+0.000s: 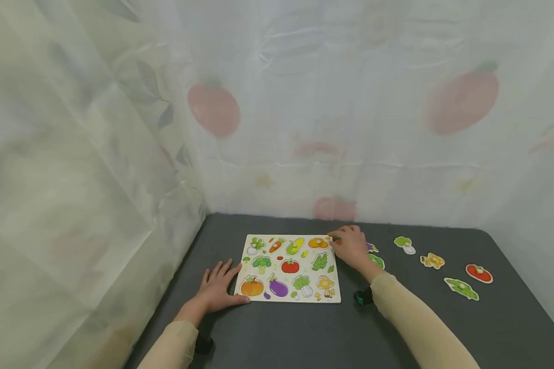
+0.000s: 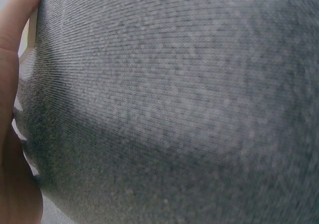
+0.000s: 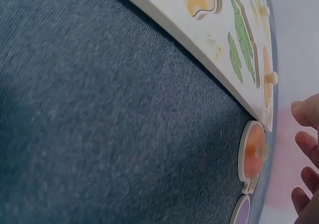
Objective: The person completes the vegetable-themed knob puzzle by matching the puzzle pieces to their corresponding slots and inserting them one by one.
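A white board [image 1: 313, 298] with colourful vegetable pictures lies flat. My left hand [image 1: 217, 291] is spread at its left edge, thumb on the near left corner; the left wrist view shows part of that hand [image 2: 11, 94] at the frame edge. At the far right corner is my right hand [image 1: 351, 247], just beside a knobbed orange oval piece [image 3: 267, 79] set in the board [image 3: 174, 17]. In the right wrist view the hand [image 3: 308, 149] has its fingers apart, holding nothing. A loose orange-red knobbed piece [image 3: 253, 152] lies by the board's corner.
Right of the board lie loose pieces: a purple one [image 1: 371, 247], a green one [image 1: 376, 261] partly behind my right arm, a leafy white vegetable [image 1: 404, 245], yellow mushrooms [image 1: 432, 261], a pea pod [image 1: 461, 288] and a tomato [image 1: 479, 273]. Curtains hang behind and left of the dark table [image 1: 295, 338].
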Available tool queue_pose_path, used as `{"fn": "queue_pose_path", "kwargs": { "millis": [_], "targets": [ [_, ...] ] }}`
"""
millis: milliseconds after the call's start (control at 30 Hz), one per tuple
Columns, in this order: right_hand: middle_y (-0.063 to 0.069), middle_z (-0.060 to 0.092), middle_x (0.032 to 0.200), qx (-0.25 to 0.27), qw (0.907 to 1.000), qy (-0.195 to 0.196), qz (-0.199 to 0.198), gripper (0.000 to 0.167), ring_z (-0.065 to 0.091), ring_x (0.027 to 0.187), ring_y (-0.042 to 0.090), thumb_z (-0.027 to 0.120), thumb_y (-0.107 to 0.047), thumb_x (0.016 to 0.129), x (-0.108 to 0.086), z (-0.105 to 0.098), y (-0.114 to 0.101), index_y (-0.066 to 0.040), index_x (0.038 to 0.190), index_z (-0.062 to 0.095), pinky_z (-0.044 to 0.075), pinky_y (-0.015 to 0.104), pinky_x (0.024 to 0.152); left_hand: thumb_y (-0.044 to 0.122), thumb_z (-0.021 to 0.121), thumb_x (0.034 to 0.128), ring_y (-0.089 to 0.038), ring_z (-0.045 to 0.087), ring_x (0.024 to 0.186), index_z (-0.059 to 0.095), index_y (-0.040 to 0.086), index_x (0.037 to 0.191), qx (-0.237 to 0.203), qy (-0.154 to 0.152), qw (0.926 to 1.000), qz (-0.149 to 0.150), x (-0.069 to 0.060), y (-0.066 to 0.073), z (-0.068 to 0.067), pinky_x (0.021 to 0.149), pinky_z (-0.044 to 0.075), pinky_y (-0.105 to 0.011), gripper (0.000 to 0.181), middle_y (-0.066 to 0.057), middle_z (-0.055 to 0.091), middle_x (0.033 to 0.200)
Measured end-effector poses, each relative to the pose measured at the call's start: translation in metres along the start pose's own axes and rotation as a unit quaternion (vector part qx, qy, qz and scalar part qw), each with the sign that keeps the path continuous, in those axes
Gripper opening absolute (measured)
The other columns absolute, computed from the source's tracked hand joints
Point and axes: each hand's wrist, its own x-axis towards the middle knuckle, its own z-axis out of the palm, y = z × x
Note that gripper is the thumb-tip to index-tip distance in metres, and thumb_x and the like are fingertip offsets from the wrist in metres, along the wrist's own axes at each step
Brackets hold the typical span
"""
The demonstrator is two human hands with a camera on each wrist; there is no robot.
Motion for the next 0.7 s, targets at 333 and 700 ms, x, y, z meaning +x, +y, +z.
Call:
{"fn": "queue_pose_path", "kwargs": {
  "millis": [333, 700],
  "targets": [
    [0.017, 0.064, 0.127, 0.018, 0.9998, 0.005, -0.001, 0.031, 0.042, 0.129, 0.045, 0.068, -0.019, 0.095, -0.010, -0.009, 0.010, -0.013, 0.125, 0.076, 0.033, 0.065, 0.104, 0.088, 0.068, 0.0683, -0.044, 0.011, 0.154, 0.033, 0.025, 0.163, -0.003, -0.003, 1.0000, 0.000, -0.001, 0.002, -0.001, 0.117, -0.003, -0.070, 0.119, -0.013, 0.022, 0.169],
    [0.019, 0.063, 0.129, 0.017, 0.9998, 0.010, 0.000, 0.032, 0.045, 0.126, 0.047, 0.074, -0.025, 0.095, -0.024, -0.025, 0.028, -0.012, 0.124, 0.076, 0.032, 0.069, 0.103, 0.081, 0.071, 0.0727, -0.047, 0.011, 0.152, 0.034, 0.020, 0.162, -0.005, -0.026, 0.9996, -0.004, -0.002, 0.011, -0.011, 0.115, -0.001, -0.073, 0.114, -0.019, 0.022, 0.167]
  ]
}}
